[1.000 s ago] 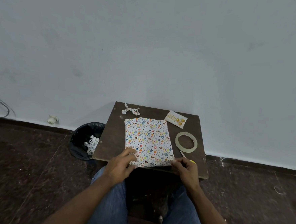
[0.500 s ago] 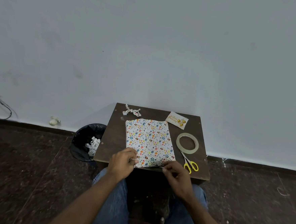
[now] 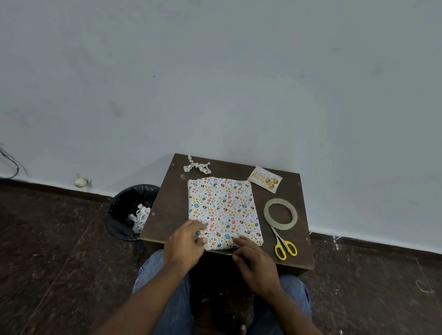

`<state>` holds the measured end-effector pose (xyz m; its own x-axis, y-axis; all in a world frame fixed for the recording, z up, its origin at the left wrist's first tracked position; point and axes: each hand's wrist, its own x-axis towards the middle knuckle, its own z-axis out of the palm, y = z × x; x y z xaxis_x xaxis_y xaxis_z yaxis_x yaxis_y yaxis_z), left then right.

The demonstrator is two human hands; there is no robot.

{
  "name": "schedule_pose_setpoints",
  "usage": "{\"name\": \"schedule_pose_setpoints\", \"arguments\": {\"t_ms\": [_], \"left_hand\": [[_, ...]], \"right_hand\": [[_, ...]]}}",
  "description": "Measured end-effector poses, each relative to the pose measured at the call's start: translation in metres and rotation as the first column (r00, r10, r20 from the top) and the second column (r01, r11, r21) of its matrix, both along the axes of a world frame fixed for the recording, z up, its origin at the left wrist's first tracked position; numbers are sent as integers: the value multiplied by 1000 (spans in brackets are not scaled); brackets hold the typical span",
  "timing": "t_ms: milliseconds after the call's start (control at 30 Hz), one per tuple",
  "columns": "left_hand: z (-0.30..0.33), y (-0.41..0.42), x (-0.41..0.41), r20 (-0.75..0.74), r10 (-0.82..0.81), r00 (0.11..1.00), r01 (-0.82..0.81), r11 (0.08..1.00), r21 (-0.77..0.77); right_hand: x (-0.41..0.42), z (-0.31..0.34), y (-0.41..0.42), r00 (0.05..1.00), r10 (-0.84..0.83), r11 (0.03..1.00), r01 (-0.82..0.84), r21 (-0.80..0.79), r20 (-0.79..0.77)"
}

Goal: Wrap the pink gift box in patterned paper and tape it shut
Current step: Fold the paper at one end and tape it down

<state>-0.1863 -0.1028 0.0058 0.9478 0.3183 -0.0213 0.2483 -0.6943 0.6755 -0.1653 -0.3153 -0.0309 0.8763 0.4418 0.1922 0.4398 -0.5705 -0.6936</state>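
Note:
The gift box (image 3: 222, 206) lies flat on the small dark table (image 3: 167, 210), fully covered in white paper with a coloured pattern; no pink shows. My left hand (image 3: 183, 245) grips the paper at the near-left corner with curled fingers. My right hand (image 3: 255, 264) pinches the paper's near edge, fingers on top and thumb under it. A roll of clear tape (image 3: 267, 212) lies to the right of the box.
Yellow-handled scissors (image 3: 285, 247) lie near the table's front right, just below the tape. A greeting card (image 3: 265, 178) and a twisted paper scrap (image 3: 198, 164) sit at the back. A black bin (image 3: 122, 212) with paper scraps stands left of the table. My knees are under the front edge.
My right hand has slid left along the box's near edge from the near-right corner, uncovering the scissors. My left hand stays at the near-left corner.

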Motion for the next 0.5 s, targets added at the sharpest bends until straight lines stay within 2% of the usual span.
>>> {"name": "schedule_pose_setpoints", "arguments": {"t_ms": [200,400,433,500], "left_hand": [[-8,-1,-8,69,-20,997,20,1000,3],[-12,-6,-10,108,2,994,-5,1000,21],[-12,-7,-10,127,2,992,-10,998,58],[-15,-11,-16,200,-60,978,12,972,235]], "right_hand": [[5,5,4,985,-53,987,76,140,-162],[5,5,4,981,-90,987,111,117,-173],[4,5,5,980,-99,986,120,115,-175],[4,4,6,978,-108,984,131,124,-177]]}}
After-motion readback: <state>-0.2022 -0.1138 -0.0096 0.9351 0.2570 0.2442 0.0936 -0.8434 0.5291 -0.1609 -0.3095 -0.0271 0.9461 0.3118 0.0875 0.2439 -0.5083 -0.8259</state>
